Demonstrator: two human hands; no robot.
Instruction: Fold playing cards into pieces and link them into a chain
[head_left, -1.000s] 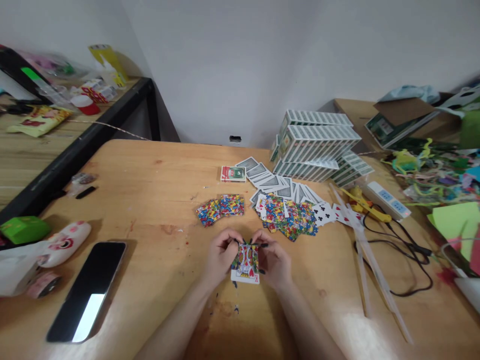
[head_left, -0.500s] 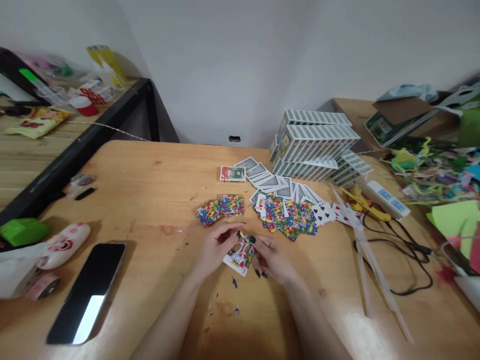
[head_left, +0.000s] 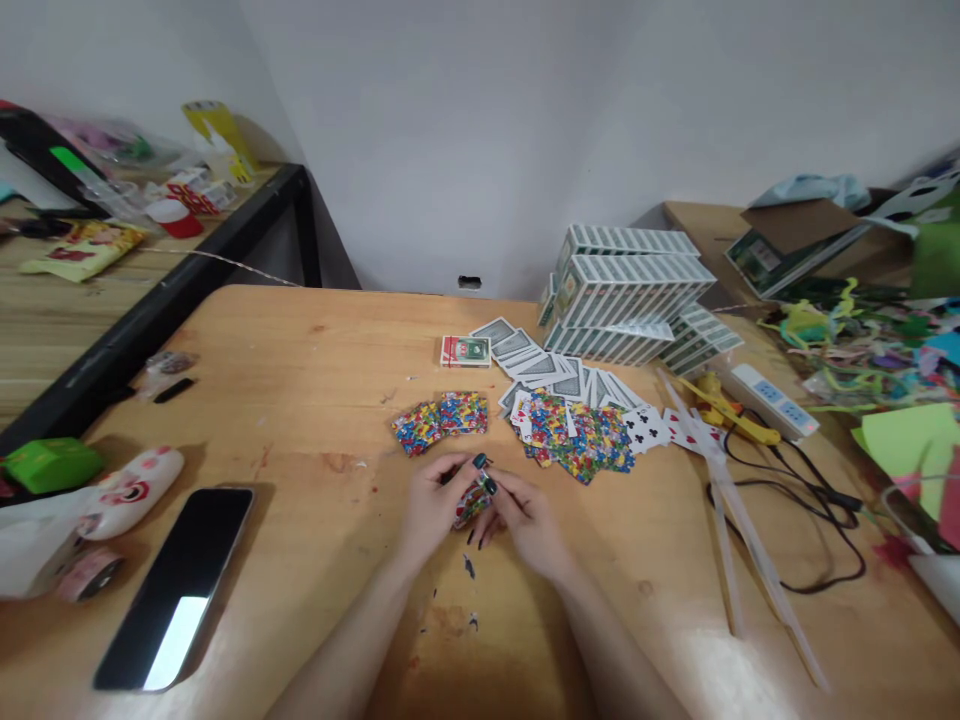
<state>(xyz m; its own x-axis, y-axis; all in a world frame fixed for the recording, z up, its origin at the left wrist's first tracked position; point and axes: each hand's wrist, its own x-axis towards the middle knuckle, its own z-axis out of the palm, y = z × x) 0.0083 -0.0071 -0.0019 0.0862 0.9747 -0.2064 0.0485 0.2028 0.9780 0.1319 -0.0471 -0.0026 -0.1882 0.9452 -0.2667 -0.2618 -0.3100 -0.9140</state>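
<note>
Near the table's middle, my left hand (head_left: 437,505) and my right hand (head_left: 531,517) meet at a playing card (head_left: 470,503). Both are closed, thumbs and fingertips pinching its upper part. Only a narrow, colourful stretch of the card shows; fingers hide the rest, so I cannot tell whether it is bent. Beyond my left hand lie two small groups of colourful-backed cards (head_left: 463,411). A larger spread of such cards (head_left: 589,440) is past my right hand, with a few face-up cards (head_left: 646,428) at its edge.
Grey-backed cards (head_left: 544,365) fan out behind, beside a card box (head_left: 465,351). Stacked card packs (head_left: 630,290) rise at the back right. To the right are clear strips (head_left: 739,525), a power strip (head_left: 772,400) and a black cable (head_left: 840,505). A phone (head_left: 176,580) lies left.
The card's king-of-hearts face, in plain view before, has tilted out of sight between my hands. My right hand has moved left, closer to my left hand.
</note>
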